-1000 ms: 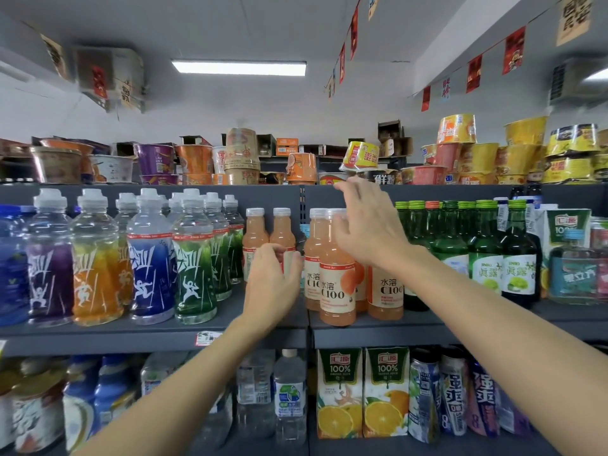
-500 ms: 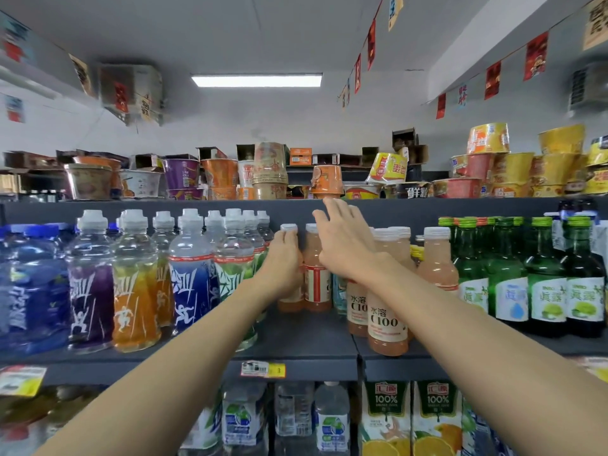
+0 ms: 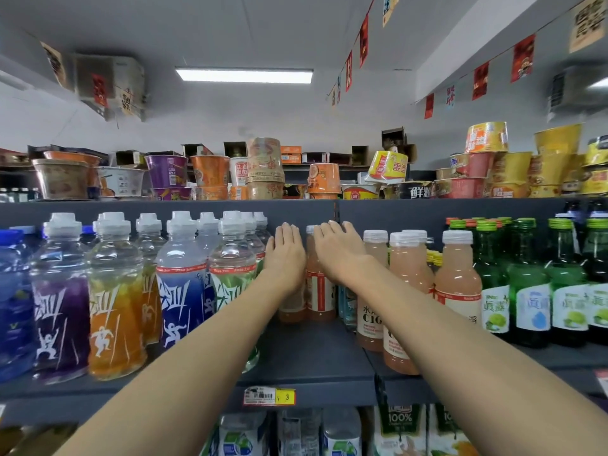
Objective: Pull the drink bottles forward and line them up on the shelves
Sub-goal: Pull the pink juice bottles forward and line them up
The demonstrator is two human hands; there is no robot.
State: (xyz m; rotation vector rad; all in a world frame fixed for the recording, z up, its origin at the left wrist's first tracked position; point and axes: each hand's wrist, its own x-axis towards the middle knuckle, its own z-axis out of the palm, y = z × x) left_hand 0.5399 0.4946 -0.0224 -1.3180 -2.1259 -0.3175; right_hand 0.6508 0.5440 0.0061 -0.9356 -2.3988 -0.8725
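Two peach juice bottles stand far back on the grey middle shelf (image 3: 316,357). My left hand (image 3: 285,258) lies with straight fingers over the left back bottle (image 3: 291,311) and hides its cap. My right hand (image 3: 339,253) reaches with straight fingers past the cap of the right back bottle (image 3: 318,292). Neither hand's fingers visibly curl round a bottle. More peach C100 bottles (image 3: 406,291) stand further forward to the right of my right wrist.
Sports drink bottles (image 3: 177,284) with white caps fill the shelf to the left. Green glass bottles (image 3: 529,291) stand to the right. Instant noodle cups (image 3: 263,169) crowd the top shelf. Water bottles (image 3: 339,436) and juice cartons (image 3: 399,432) sit on the shelf below.
Both hands have reached deeper into the shelf and closer together. My left hand's fingers have straightened over the back bottle. The view has moved nearer to the shelf.
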